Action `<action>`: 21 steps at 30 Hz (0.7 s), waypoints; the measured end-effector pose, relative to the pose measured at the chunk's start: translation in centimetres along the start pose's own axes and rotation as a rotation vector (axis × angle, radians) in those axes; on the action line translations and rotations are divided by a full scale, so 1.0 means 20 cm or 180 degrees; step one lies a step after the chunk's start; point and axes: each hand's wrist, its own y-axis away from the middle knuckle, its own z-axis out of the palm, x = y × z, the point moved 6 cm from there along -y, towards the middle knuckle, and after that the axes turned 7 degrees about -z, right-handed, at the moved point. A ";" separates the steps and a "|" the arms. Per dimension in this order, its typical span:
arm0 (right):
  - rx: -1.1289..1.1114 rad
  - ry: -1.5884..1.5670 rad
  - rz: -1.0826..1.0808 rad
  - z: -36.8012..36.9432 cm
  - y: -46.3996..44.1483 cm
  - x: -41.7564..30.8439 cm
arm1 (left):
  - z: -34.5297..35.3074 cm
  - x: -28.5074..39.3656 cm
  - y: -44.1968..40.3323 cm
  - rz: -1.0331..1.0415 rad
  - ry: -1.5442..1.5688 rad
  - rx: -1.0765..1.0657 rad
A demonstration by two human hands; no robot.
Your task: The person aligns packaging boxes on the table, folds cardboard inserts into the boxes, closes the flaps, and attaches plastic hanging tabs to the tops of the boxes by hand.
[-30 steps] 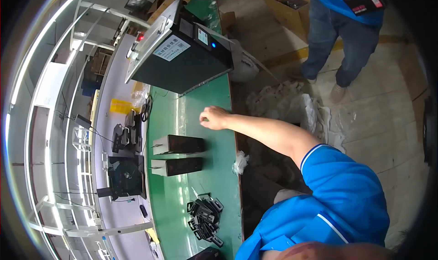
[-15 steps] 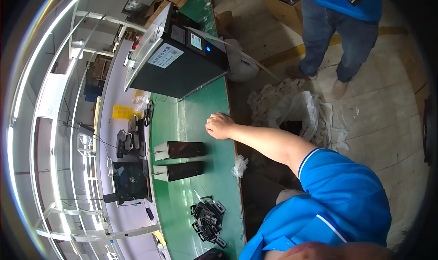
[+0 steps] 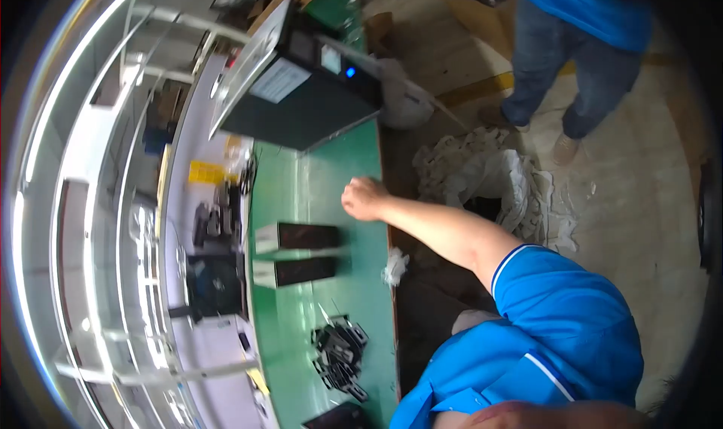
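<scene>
My right hand (image 3: 364, 198) hovers over or rests on the green tabletop (image 3: 324, 173) close to its edge, fingers curled in; whatever they hold, if anything, is hidden. Two dark boxes with pale ends, one box (image 3: 297, 237) and another box (image 3: 295, 271), lie side by side, apart from the hand. Beyond them is a loose pile of black parts (image 3: 339, 354). A large black machine (image 3: 305, 101) with a white label and a blue light stands on the other side of the hand. My left hand is out of view.
A co-worker (image 3: 576, 53) in a blue shirt stands across the floor. White plastic wrapping (image 3: 508, 188) lies beside the table, near a cardboard box (image 3: 482, 7). Crumpled clear plastic (image 3: 395, 266) sits at the table edge. A yellow tray (image 3: 205, 173) and a dark monitor (image 3: 216, 286) are on the rear bench.
The whole view has shifted and blurred slightly. My right hand has stayed near the same part of the tabletop, its fingers now more tucked in than a second ago.
</scene>
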 end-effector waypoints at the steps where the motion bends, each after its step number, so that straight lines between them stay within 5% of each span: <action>1: 0.0386 -0.0364 -0.0245 0.00 0.00 0.02 | 0.00 -0.01 0.00 -0.0180 0.0045 0.0069; 2: 0.0053 -0.0723 0.0150 0.01 0.00 0.05 | 0.02 -0.12 -0.03 0.0336 0.1072 -0.0250; 3: 0.0497 -0.0482 -0.0317 0.07 -0.01 0.06 | -0.05 -0.14 -0.01 0.0035 0.1119 -0.0046; 4: 0.0292 -0.0705 -0.0306 0.00 -0.02 0.02 | -0.04 0.24 0.01 0.0002 0.0156 -0.0067; 6: 0.0568 -0.0727 -0.0303 -0.03 -0.02 0.00 | -0.05 0.33 0.07 -0.0897 0.0929 0.0191; 9: 0.0351 -0.0276 -0.0389 -0.03 -0.01 -0.04 | -0.11 0.27 0.03 -0.0397 0.1185 0.0613; 12: 0.0030 -0.0135 -0.0317 -0.01 0.09 0.03 | -0.10 0.29 0.11 -0.0781 0.1614 0.0796; 16: -0.0174 -0.0114 -0.0160 -0.02 0.09 0.05 | -0.20 0.57 -0.02 -0.0515 0.2070 0.0876; 21: -0.0238 -0.0035 -0.0068 -0.03 0.08 0.04 | -0.19 0.94 -0.47 -0.0145 0.0491 0.0111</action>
